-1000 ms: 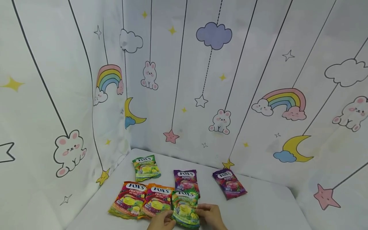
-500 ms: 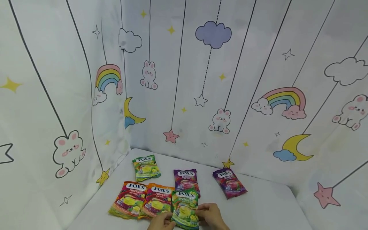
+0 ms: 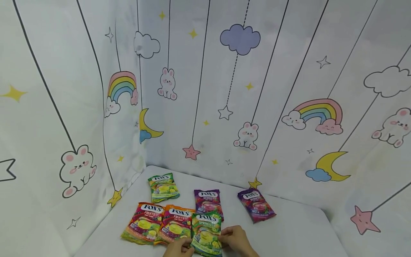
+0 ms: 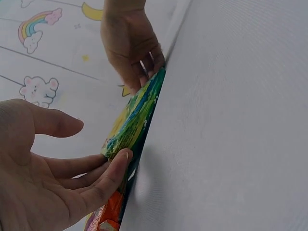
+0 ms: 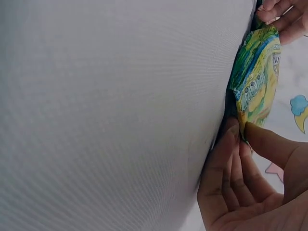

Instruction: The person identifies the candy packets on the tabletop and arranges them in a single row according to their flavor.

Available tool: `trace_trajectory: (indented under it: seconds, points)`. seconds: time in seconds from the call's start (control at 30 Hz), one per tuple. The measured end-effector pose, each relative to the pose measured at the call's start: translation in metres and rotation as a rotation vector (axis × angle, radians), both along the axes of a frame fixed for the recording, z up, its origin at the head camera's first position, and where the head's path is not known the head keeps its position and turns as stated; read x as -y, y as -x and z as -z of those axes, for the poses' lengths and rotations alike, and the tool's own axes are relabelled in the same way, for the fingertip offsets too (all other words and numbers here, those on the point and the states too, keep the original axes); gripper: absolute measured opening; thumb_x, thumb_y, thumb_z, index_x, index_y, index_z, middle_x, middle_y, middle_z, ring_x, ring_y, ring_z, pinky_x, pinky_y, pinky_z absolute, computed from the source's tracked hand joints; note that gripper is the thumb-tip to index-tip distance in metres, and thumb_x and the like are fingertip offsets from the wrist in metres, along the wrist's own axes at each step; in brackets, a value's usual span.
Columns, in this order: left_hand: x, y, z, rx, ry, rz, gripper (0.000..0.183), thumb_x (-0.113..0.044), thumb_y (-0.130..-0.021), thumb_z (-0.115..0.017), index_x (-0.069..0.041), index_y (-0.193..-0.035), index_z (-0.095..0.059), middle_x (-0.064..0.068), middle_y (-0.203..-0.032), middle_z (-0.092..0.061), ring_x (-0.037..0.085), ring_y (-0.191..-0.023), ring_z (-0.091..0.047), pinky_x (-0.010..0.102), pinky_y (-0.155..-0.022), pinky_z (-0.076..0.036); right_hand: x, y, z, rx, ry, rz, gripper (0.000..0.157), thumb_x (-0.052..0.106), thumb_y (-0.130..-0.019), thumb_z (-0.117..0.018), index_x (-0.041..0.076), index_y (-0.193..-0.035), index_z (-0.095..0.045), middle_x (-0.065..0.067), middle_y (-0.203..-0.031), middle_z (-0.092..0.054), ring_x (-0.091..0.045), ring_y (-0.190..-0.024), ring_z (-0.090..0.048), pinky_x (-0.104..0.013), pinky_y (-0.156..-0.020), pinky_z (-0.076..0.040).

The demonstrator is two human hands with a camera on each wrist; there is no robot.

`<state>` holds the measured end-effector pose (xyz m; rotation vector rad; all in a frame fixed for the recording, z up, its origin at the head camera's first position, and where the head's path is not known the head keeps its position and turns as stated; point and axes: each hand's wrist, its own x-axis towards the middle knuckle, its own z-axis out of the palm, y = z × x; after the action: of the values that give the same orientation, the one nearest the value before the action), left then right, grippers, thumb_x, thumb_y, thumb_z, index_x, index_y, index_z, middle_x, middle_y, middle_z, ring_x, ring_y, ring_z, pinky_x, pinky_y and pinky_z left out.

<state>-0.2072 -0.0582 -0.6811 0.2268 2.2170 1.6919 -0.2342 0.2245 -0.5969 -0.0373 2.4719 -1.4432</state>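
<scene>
A green Fox's Spring Tea candy bag point(image 3: 206, 233) lies at the near middle of the table, between both hands. My right hand point(image 3: 237, 241) pinches its right edge; the right wrist view shows the thumb point(image 5: 269, 144) above the edge and fingers below it. At the lower left corner is my left hand point(image 3: 179, 248). In the left wrist view its fingers point(image 4: 103, 185) touch the bag while the thumb stands apart from it. Left of the green bag are two Fox's Fruits candy bags, one near point(image 3: 176, 223) and one farther left point(image 3: 143, 223). A purple Berries bag point(image 3: 208, 201) lies behind it.
Another green candy bag point(image 3: 163, 187) lies at the back left of the white table point(image 3: 295, 232). A second purple Berries bag point(image 3: 256, 205) is at the back right. White walls point(image 3: 199, 89) printed with cartoons rise behind and to the left of the table.
The green bag between my hands has straightened and shifted slightly left. My hands have moved a little with it. The other bags stay where they were.
</scene>
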Motion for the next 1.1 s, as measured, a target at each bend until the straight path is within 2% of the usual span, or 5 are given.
trace_trajectory:
  seconds: [0.3,0.4,0.57,0.8,1.1]
  points:
    - [0.002,-0.001,0.001,-0.001,0.0,0.0,0.051,-0.035,-0.098,-0.071,0.004,-0.13,-0.067,0.01,-0.109,-0.072,0.027,-0.091,-0.069,0.047,-0.079,-0.058,-0.001,0.005,0.0,0.006,-0.046,-0.03,0.013,0.017,-0.089,-0.082,0.005,-0.088,-0.078,-0.001,-0.076,-0.074,-0.012,-0.067,-0.07,-0.029,-0.059,-0.056]
    - [0.002,-0.01,-0.018,-0.002,0.003,-0.009,0.049,-0.032,-0.099,-0.071,0.006,-0.129,-0.067,0.011,-0.108,-0.072,0.028,-0.091,-0.07,0.047,-0.079,-0.058,-0.002,0.006,-0.001,0.008,-0.071,-0.029,0.014,0.019,-0.088,-0.084,0.007,-0.086,-0.078,0.0,-0.075,-0.074,-0.012,-0.066,-0.069,-0.028,-0.058,-0.055]
    - [0.005,-0.031,-0.067,-0.022,0.03,-0.007,0.044,-0.025,-0.101,-0.067,0.011,-0.127,-0.066,0.012,-0.104,-0.073,0.025,-0.089,-0.07,0.044,-0.079,-0.059,-0.004,0.009,-0.001,-0.009,-0.146,-0.005,0.019,0.026,-0.083,-0.088,0.011,-0.081,-0.077,0.002,-0.072,-0.072,-0.012,-0.065,-0.065,-0.027,-0.056,-0.051]
    - [0.012,-0.035,-0.08,-0.033,0.027,-0.053,0.043,-0.025,-0.101,-0.067,0.009,-0.126,-0.066,0.011,-0.109,-0.073,0.025,-0.093,-0.07,0.042,-0.08,-0.058,-0.001,0.015,-0.006,-0.072,-0.156,0.022,0.026,0.029,-0.079,-0.091,0.011,-0.077,-0.072,0.003,-0.068,-0.068,-0.013,-0.061,-0.06,-0.029,-0.055,-0.048]
    - [0.026,-0.025,-0.098,-0.092,0.074,-0.1,0.04,-0.023,-0.102,-0.065,0.009,-0.126,-0.067,0.009,-0.108,-0.073,0.024,-0.095,-0.07,0.042,-0.081,-0.059,0.014,0.028,-0.011,-0.227,-0.086,0.013,0.024,0.026,-0.082,-0.089,0.011,-0.076,-0.07,0.003,-0.063,-0.065,-0.012,-0.053,-0.057,-0.028,-0.047,-0.047]
